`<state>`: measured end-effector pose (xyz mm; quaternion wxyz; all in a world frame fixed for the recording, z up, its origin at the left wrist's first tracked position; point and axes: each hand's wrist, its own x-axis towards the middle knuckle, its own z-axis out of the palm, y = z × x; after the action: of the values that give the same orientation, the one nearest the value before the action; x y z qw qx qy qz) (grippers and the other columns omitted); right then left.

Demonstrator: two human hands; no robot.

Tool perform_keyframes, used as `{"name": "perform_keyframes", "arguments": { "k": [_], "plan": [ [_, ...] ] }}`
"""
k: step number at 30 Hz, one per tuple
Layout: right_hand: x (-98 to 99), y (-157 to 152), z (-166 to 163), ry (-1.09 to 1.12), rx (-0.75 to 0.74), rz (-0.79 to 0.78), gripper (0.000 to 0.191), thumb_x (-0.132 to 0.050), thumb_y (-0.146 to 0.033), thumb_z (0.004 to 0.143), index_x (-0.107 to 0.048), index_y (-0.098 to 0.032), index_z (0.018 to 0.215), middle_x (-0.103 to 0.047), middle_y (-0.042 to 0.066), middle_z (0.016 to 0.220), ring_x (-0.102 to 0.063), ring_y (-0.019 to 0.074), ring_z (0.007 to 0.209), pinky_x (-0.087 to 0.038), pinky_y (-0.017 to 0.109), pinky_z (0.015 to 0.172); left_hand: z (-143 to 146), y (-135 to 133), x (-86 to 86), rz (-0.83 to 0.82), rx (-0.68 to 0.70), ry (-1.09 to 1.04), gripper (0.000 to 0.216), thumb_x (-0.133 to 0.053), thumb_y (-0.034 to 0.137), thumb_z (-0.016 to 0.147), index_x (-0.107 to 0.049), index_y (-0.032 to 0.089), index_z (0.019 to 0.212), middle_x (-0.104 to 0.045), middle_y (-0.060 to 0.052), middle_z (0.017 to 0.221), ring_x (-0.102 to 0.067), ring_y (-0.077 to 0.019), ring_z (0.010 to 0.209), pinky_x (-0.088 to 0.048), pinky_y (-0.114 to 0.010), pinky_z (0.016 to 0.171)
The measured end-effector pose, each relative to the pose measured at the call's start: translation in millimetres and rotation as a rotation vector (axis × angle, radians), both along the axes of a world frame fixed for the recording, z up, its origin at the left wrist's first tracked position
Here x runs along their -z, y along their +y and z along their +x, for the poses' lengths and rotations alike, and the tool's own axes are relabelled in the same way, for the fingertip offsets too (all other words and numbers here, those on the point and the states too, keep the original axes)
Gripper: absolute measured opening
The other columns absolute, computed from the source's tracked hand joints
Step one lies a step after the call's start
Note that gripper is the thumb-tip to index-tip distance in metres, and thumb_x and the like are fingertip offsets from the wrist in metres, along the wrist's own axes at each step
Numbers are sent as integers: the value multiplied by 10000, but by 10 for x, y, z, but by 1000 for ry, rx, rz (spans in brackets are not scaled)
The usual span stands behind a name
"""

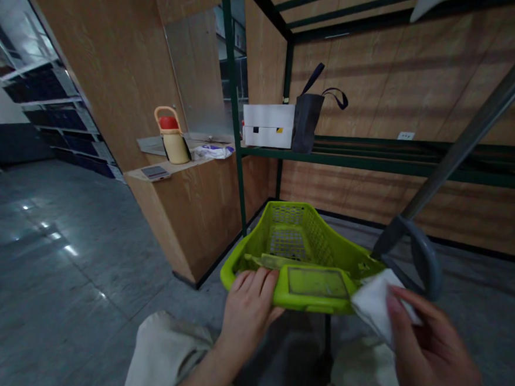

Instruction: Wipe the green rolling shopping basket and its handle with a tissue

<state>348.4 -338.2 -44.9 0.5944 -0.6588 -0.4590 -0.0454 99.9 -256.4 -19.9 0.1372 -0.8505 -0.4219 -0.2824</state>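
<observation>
A lime-green plastic basket (324,245) with mesh walls and floor stands in front of my knees. My left hand (250,298) is closed over its near rim, fingers curled inward, left of a dull rectangular panel (319,282) set in that rim. Pinched between the thumb and fingers of my right hand (432,346) is a crumpled white tissue (377,301). The tissue lies against the basket's near right corner. Just behind that corner is a grey plastic loop handle (424,260), by the lower end of a slanting metal tube (478,129).
A dark green metal rack (374,164) spans behind the basket, holding a white box (267,125) and a dark tote bag (305,123). On the wooden ledge (188,169) at left stand a cream bottle with red lid (175,140), a packet (211,151) and a phone-like slab (155,172).
</observation>
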Motion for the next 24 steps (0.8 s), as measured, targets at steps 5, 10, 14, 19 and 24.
{"name": "perform_keyframes", "arguments": {
  "k": [5,10,14,19,24],
  "plan": [
    [-146,525,150,-158,-89,108,303,-554,-439,918,-698,-241,1096,-701,58,1117,-652,206,1003,-509,338,891,-420,96,-53,-150,230,-135,701,-672,671,741,-524,245,1278,-701,-71,1162,-605,-282,1166,-143,-579,1177],
    [-195,667,456,114,-13,92,445,-623,-522,849,-686,-236,1184,-721,62,1066,-665,189,844,-548,330,765,-423,233,85,-421,415,-210,475,-629,649,788,-611,249,1043,-712,-57,1085,-581,-265,1215,-169,-559,1178],
    [-406,480,93,236,-177,88,443,-652,-468,852,-647,-267,1247,-699,63,1173,-684,212,969,-576,323,761,-51,174,253,-369,446,-361,490,-639,654,770,-592,219,992,-681,-69,1024,-610,-247,1104,-277,-522,1146],
    [-412,344,-522,-234,-408,82,227,-576,-279,925,-662,-266,1135,-563,66,1382,-573,192,1232,-494,339,1009,197,94,309,-334,401,-456,318,-666,501,843,-578,222,965,-657,-41,953,-606,-231,1012,-263,-552,1148],
    [-242,428,-503,-524,-334,77,149,-573,-269,933,-685,-255,1028,-579,89,1316,-611,204,1060,-456,394,938,190,87,337,-315,327,-511,204,-665,366,823,-554,229,927,-642,-44,971,-600,-241,1008,-232,-577,1151]
  ]
}}
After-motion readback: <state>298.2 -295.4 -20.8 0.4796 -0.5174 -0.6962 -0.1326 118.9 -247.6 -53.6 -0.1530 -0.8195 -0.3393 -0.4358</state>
